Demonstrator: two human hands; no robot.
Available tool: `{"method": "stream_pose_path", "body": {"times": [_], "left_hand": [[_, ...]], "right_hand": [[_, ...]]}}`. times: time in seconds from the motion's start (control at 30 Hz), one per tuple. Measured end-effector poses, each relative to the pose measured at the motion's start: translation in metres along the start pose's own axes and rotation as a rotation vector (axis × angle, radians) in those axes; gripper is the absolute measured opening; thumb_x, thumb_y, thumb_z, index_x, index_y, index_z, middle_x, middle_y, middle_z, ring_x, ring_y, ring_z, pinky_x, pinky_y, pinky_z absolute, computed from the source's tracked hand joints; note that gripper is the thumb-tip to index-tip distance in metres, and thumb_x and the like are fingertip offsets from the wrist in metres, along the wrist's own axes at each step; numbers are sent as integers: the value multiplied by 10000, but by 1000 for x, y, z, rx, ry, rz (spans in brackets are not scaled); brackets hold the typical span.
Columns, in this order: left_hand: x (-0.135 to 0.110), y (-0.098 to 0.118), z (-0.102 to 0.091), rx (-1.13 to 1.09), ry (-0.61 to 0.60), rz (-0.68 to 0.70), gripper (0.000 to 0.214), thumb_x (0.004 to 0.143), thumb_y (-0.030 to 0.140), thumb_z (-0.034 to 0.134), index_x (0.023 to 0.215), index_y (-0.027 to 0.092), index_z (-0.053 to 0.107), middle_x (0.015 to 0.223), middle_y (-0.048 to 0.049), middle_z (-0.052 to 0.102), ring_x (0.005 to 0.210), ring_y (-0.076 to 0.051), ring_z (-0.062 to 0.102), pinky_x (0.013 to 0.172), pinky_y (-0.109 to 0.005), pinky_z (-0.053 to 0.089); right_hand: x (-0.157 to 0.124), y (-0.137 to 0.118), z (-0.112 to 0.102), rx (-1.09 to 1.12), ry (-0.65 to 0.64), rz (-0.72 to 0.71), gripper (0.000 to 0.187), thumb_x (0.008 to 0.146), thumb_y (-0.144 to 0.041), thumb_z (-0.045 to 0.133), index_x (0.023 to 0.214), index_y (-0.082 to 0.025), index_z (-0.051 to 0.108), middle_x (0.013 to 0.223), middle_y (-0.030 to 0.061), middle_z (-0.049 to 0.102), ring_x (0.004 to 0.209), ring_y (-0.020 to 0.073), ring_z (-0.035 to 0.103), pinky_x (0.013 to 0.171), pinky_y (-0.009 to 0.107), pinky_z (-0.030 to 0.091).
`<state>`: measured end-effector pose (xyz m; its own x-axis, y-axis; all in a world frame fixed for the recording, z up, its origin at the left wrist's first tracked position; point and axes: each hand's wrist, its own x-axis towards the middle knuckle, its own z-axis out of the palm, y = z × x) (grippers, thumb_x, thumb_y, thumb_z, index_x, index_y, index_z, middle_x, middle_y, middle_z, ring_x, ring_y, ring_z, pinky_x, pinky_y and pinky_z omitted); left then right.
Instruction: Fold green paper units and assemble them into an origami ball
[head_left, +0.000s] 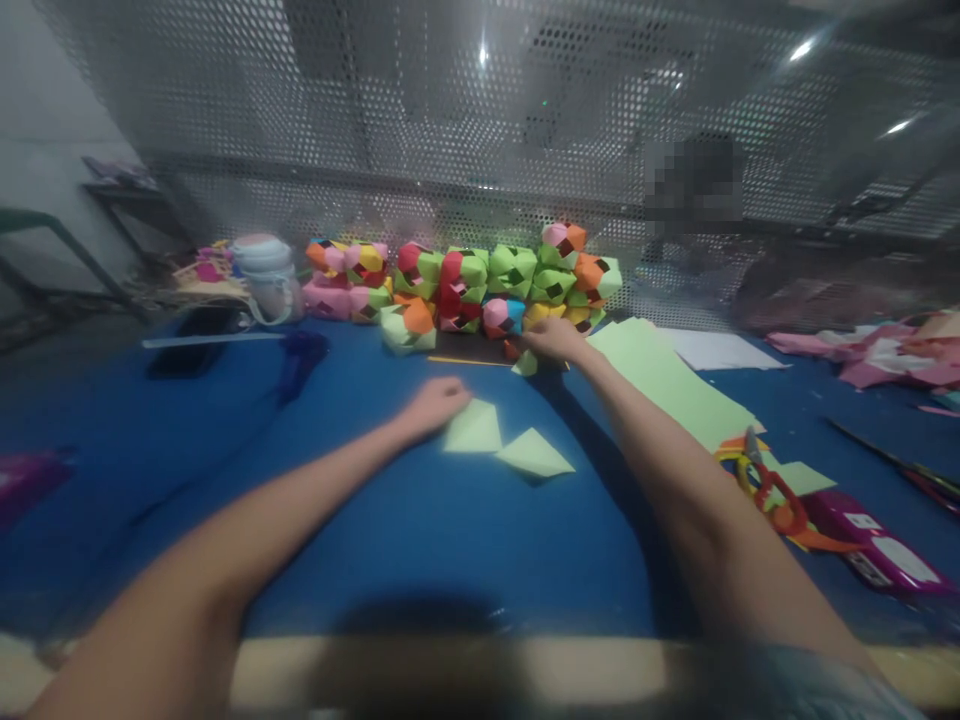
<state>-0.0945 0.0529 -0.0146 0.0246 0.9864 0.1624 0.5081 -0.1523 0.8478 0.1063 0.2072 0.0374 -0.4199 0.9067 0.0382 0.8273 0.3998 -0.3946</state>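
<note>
1. Governing relation: the first folded green paper [477, 428] lies just right of the left hand [441, 400] and slightly toward the wearer, its upper left corner at the fingertips. The left hand is the nearer of the two.
2. The second folded green paper [535, 455] lies right of the first, their corners almost meeting. Its long axis runs left to right, with one blunt peak pointing away from the wearer.
3. Left hand: fingers curled at the paper's corner; blur leaves it impossible to tell whether they pinch it or merely touch it.
4. Right hand [553, 338]: stretched farther forward, fingers bent downward before the row of paper balls. A small green paper piece [526, 364] lies just below the fingertips; whether anything is gripped cannot be told.
5. Count, green papers near the hands: two folded papers and one small piece.
6. Count, multicoloured origami balls [512, 268]: more than a dozen, stacked in a row along the far side; overlap prevents an exact total.
7. Count, other articles: one lidded white cup [262, 275] and one dark phone [193, 345] at left; one pair of red-handled scissors [780, 505] at right, beside loose green sheets [652, 375] whose number cannot be read.
</note>
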Motion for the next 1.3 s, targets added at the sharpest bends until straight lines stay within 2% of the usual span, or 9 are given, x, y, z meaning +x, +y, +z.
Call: {"method": "stream_pose_path", "body": {"times": [0.2,0.47,0.7,0.77,0.83,0.93,1.03,1.17,1.3], "left_hand": [[0,-1,1,-6,8,-6,200,697,320,498,590,156,537,627,0,549,643,-146,478,616,-272,386],[0,-1,0,2,23,3,206,705,324,494,594,158,542,631,2,552,639,-142,482,630,-273,389],[2,-4,-1,35,13,46,251,719,352,503,549,170,473,592,21,488,622,-132,442,622,-263,374],[2,-3,-1,45,11,53,261,725,352,507,543,172,458,587,24,470,621,-130,430,615,-259,362],[2,-2,-1,53,8,52,269,734,361,507,547,174,459,586,25,463,621,-130,423,607,-257,352],[1,1,0,62,-3,41,278,752,378,504,566,172,487,603,19,484,624,-133,430,599,-257,343],[-2,6,0,78,-10,26,280,767,371,507,577,166,515,631,10,511,637,-135,444,614,-264,341],[-6,12,-1,95,-5,19,277,771,362,523,580,162,542,655,2,535,657,-139,458,646,-273,349],[-8,16,-3,89,18,8,257,765,354,540,605,155,577,660,-3,558,658,-142,475,652,-277,358]], "right_hand": [[-16,10,6,38,-149,157,340,890,-336,549,1176,-152,539,1180,79,561,992,213,585,821,411,511],[-14,14,6,129,-57,276,343,887,-333,553,1171,-140,542,1173,91,565,993,212,586,828,405,508],[-37,3,-5,111,-49,76,309,893,-315,531,1124,-115,578,1115,90,602,970,232,593,825,383,496],[-57,-1,-6,91,-114,-20,267,869,-275,537,1042,-95,629,982,92,656,879,222,617,788,330,486],[-83,-5,-4,88,-230,-132,256,807,-303,602,1004,-151,661,903,52,682,801,194,628,744,289,484],[-122,-10,4,80,-305,-252,345,734,-394,658,1015,-195,673,1046,70,652,936,229,600,821,310,453],[-147,-12,11,48,-313,-329,367,757,-325,604,1099,-195,636,1092,95,616,969,233,572,838,324,434],[-160,-13,15,26,-279,-286,363,720,-178,560,1076,-177,634,962,79,626,812,189,575,718,278,437],[-162,-14,16,116,-298,-224,264,732,-178,544,972,-154,652,831,47,639,707,157,575,638,250,435]]}}
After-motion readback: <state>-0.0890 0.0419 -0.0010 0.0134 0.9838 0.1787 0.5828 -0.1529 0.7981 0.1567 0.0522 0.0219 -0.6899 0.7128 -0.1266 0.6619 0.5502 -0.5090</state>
